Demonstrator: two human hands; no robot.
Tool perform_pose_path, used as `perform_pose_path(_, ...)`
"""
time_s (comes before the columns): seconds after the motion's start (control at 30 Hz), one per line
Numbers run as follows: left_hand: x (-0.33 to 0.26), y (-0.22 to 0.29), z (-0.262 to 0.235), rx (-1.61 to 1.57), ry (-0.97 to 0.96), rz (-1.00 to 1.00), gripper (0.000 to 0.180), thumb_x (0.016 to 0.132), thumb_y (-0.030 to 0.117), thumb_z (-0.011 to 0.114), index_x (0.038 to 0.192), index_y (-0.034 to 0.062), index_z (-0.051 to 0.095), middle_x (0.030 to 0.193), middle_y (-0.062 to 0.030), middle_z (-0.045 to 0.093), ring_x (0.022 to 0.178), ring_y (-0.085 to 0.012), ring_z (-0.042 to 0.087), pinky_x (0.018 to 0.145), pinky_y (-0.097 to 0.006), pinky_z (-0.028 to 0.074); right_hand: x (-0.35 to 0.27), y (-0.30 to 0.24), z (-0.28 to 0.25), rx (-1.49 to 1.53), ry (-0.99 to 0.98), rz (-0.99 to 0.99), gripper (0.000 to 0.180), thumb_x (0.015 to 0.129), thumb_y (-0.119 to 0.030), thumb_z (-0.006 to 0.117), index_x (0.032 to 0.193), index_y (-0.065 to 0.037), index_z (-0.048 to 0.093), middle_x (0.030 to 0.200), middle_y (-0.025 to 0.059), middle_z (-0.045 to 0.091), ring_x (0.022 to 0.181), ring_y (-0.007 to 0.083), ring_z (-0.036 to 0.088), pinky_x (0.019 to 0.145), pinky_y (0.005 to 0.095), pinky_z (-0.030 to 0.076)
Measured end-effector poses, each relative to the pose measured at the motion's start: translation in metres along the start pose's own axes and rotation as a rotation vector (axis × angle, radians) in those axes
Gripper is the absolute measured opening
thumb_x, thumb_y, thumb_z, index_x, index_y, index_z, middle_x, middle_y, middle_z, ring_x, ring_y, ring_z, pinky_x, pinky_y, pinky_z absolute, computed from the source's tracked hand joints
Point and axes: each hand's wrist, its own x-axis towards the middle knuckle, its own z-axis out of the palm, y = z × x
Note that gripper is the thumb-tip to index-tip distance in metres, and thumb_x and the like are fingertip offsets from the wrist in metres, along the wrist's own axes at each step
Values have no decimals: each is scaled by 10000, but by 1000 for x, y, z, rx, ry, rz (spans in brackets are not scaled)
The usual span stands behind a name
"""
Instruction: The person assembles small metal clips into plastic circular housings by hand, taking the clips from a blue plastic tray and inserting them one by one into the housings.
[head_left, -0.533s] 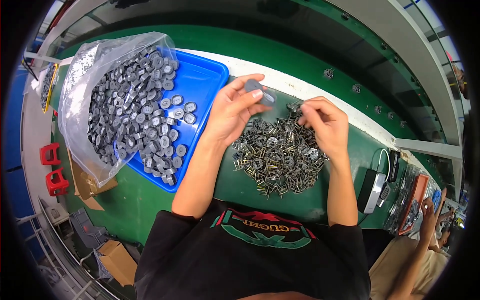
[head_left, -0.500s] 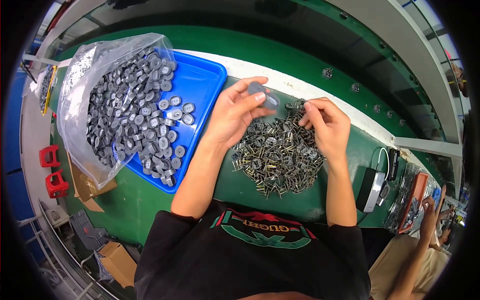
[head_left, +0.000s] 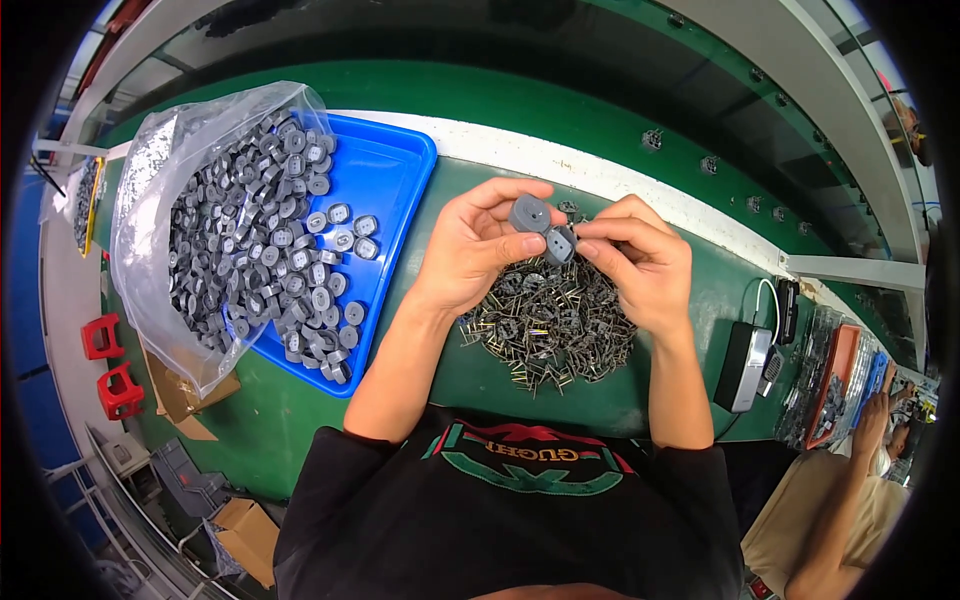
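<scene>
My left hand [head_left: 475,240] is closed on two grey plastic pieces. One is a round grey disc [head_left: 530,213] with a small centre hole; below it, a rounded grey piece [head_left: 560,246] shows slots on its face. At that lower piece's right edge, the pinched fingertips of my right hand [head_left: 640,258] meet it. Whatever sits between those fingertips is hidden. Under both hands lies a heap of small black parts with metal pins [head_left: 560,335]. To the left, many similar grey pieces [head_left: 290,255] spill from a clear plastic bag [head_left: 150,215] onto a blue tray [head_left: 392,160].
A white and black device [head_left: 742,367] with a cable stands on the green bench at right. Beyond a white ledge [head_left: 590,168], small black parts [head_left: 709,164] sit on a green surface. A co-worker's arm [head_left: 850,490] reaches to an orange bin [head_left: 838,385].
My left hand has turned the grey pieces and lowered them slightly. My right hand has come left and down from the heap's far edge, and its fingertips now meet the lower grey piece.
</scene>
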Motion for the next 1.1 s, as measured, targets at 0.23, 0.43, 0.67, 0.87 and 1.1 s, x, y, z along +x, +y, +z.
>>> perform_pose_path(0.23,-1,3,4,-274,-70,-64,428,815,-46,701,1214,-30,544,1084,-202,671,970,-242,686,847,-340,585,3,-5,-2,137,-42,21,198,747,109,732,908,24,653,946,76,605,767,106,583,657,235,473)
perform_pose_path(0.43,-2,2,6,160,25,116,412,786,-119,694,1163,-33,553,1126,-226,649,1020,-261,667,884,-346,576,3,-20,-3,-102,229,-126,128,754,64,738,857,31,670,861,75,631,680,99,578,581,216,456)
perform_pose_path(0.67,-4,0,12,195,-20,99,420,768,-159,684,1152,-52,552,1132,-241,641,1065,-262,646,889,-346,573,1,-29,11,-366,200,-225,145,743,69,745,863,20,680,835,73,622,656,101,580,517,225,457)
perform_pose_path(0.87,-5,-1,13,174,-28,153,408,772,-154,685,1146,-55,556,1124,-236,642,1061,-258,645,886,-350,575,-1,-24,21,-344,280,-247,162,744,89,737,875,35,658,838,89,625,636,113,577,502,224,456)
perform_pose_path(1.1,-5,-1,10,172,-30,141,406,768,-149,695,1138,-54,559,1119,-234,643,1064,-260,643,883,-352,578,2,-23,16,-373,189,-258,171,749,79,742,888,29,655,839,92,621,646,113,580,502,224,453)
